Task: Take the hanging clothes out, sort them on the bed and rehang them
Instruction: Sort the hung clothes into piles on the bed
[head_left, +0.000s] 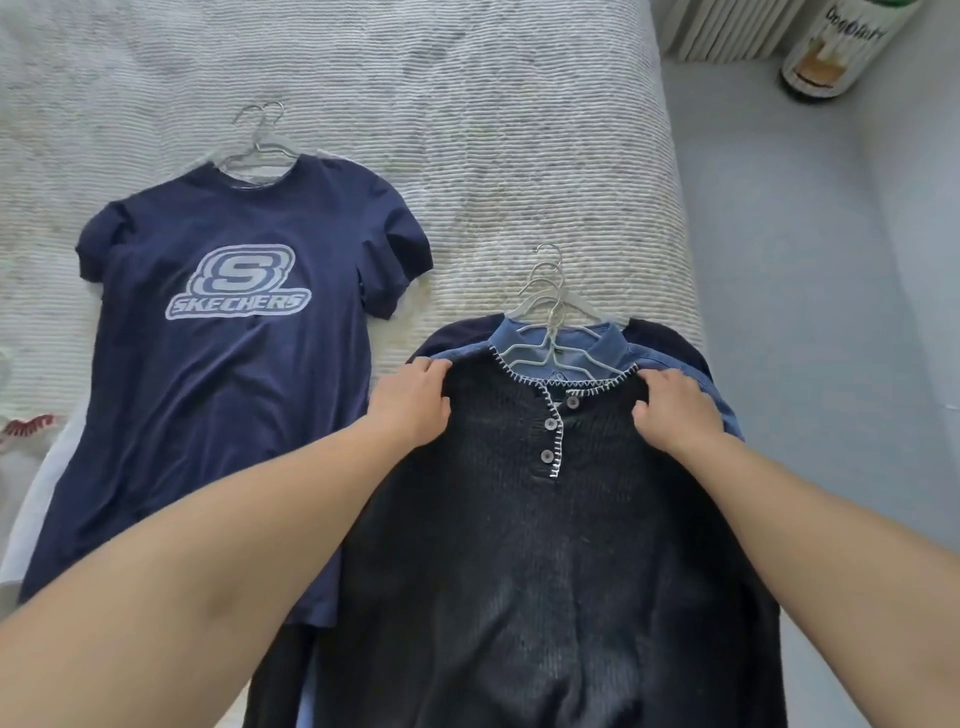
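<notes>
On the bed: a grey ribbed cover (467, 130) carries two groups of clothes, still on their hangers.
Left group: navy tee (223, 374) lies flat, front up, its hanger hooks (262, 117) pointing away from the person.
Right group: dark knit (545, 545) lies on top of a denim shirt (670, 371) and a darker garment beneath; a fan of hooks (548, 283) shows above the collars.
Left hand: left hand (413, 402) grips the knit at its left shoulder, fingers curled into the fabric.
Right hand: right hand (672, 410) pinches the knit at its right shoulder, fingers curled.
Step, as judged: the knit is being set on, or lifted off, the stack; which one cannot be told.
Risk 1: the hooks lie overlapped; lifting one garment could snag a neighbouring hook and drag the pile.
Risk 2: the stack sits near the bed's right edge; a sideways pull could slide the lower garments to the floor (805, 312).
Risk 3: pulling at the shoulders could slip the loose knit off its hanger.
Legible text: "SKECHERS" with a large "S" logo on the tee.
Other text: a bottle (836, 47) on the floor bears a label too blurred to read.
</notes>
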